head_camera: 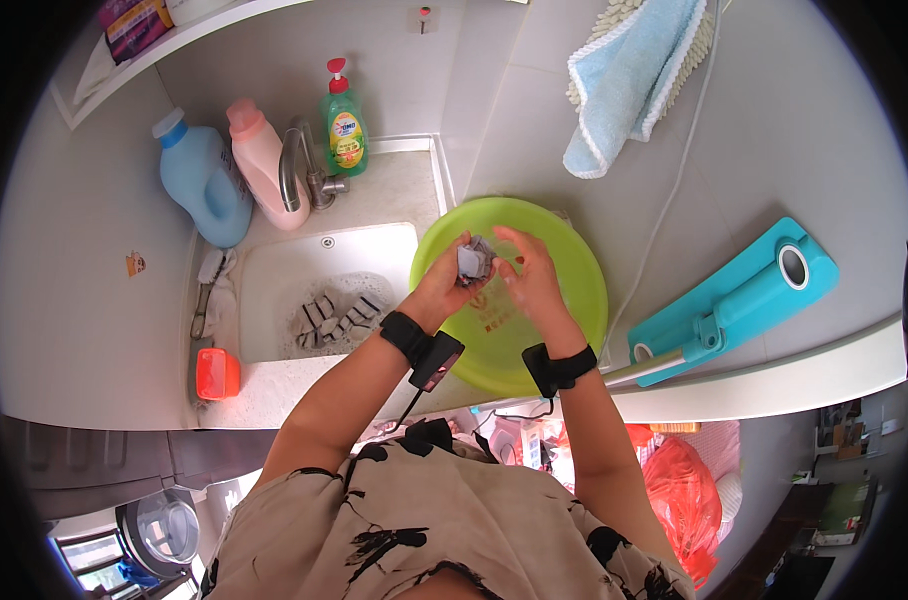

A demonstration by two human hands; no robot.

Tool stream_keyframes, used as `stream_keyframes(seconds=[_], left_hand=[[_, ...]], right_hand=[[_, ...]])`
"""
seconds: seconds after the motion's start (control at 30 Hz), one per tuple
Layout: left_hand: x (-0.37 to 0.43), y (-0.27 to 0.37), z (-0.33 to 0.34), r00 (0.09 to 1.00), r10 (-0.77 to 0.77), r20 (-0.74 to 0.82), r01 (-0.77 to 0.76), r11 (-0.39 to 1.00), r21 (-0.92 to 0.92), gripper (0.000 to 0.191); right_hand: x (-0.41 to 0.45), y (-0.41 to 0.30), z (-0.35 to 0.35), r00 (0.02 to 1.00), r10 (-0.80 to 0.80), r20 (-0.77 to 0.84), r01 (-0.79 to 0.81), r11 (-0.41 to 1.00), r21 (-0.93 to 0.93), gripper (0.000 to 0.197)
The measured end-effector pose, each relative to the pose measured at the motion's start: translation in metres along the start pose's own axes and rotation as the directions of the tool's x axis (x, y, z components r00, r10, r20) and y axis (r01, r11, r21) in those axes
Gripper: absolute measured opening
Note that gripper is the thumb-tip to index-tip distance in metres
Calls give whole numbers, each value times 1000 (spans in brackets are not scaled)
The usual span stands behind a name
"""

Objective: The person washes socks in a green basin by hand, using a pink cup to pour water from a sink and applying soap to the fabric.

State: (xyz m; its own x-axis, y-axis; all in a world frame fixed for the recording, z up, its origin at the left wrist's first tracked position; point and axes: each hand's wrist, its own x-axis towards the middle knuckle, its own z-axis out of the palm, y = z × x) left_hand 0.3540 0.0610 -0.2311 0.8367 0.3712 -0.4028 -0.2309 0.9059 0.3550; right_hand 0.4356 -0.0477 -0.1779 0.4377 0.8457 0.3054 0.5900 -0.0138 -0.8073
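My left hand [452, 279] is closed around a bunched-up grey cloth [475, 259], held above the left part of a lime-green plastic basin [566, 352]. Just right of the cloth is my right hand [529, 276], its fingers spread and curved over the basin. A thumb or fingertip of it comes close to the cloth; whether they touch I cannot tell. Printed marks show on the basin's floor. To the left, a striped cloth [334, 319] lies in sudsy water in the white sink [263, 300].
Behind the sink stand a steel faucet [293, 165], a blue jug [203, 180], a pink bottle [266, 165] and a green pump bottle [345, 135]. A brush [208, 281] and an orange container [218, 373] sit left. A turquoise mop head [731, 300] leans right, below a hanging light-blue towel [626, 82].
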Motion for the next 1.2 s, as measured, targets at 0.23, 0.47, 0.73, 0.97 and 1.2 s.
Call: stream_keyframes(seconds=[0.23, 0.47, 0.73, 0.97, 1.2], left_hand=[[19, 4, -4, 998, 61, -7, -61, 998, 25, 32], [-5, 21, 11, 974, 224, -30, -189, 880, 435, 35], [-45, 48, -15, 932, 141, 333, -235, 936, 261, 29], [-80, 50, -22, 915, 243, 323, -320, 923, 214, 28], [-84, 53, -41, 885, 448, 125, -459, 802, 383, 26]], right_hand=[[-7, 12, 38, 993, 49, -109, -36, 992, 118, 38], [4, -9, 41, 981, -60, -182, 53, 998, -46, 28], [11, -18, 31, 888, 457, -49, -274, 611, 742, 13], [5, -19, 58, 873, 456, 172, -357, 359, 862, 20], [6, -31, 87, 960, 280, -6, -251, 868, 428, 23]])
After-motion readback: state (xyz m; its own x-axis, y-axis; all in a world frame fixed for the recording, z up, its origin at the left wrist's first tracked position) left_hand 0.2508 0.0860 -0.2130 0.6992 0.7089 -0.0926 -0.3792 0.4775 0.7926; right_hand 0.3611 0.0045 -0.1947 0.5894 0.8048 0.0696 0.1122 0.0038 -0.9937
